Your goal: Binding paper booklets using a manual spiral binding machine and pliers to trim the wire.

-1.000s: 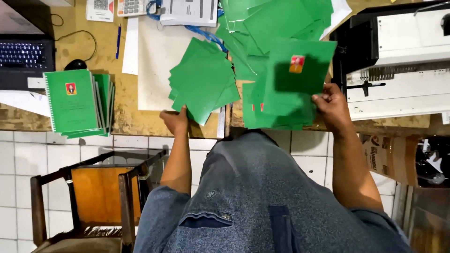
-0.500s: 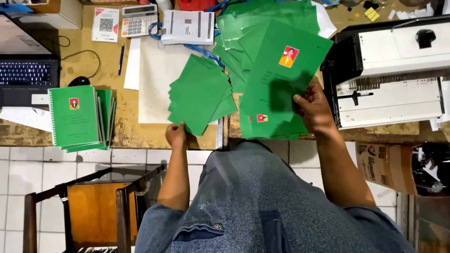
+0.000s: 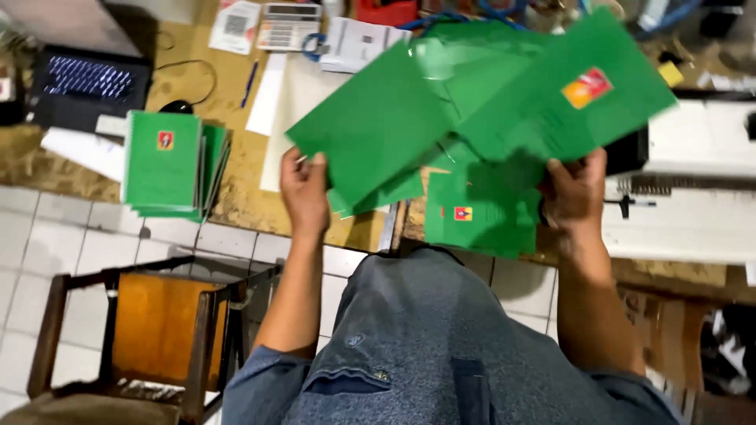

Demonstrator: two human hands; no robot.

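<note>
Green card everywhere, and both hands are full of it. The left hand (image 3: 305,193) is closed on the near corner of a small sheaf of plain green covers (image 3: 374,142), which fan up and away from it, long edge slanting toward the upper right. The right hand (image 3: 575,193) grips a single green cover with a red-and-yellow emblem (image 3: 579,86), lifted off the desk (image 3: 236,197) and tilted, its long axis running up and to the right, away from the person. The two lots overlap in the middle, above a flat stack of emblem covers (image 3: 480,216) lying at the desk's near edge, just left of the right hand and partly under the raised sheet. So the stack sits between the hands but nearer the right one. Far to the left, well apart, stands a pile of green spiral notebooks (image 3: 169,161); a laptop (image 3: 87,79) sits beyond it. A white binding machine (image 3: 685,189) flanks the right hand.
</note>
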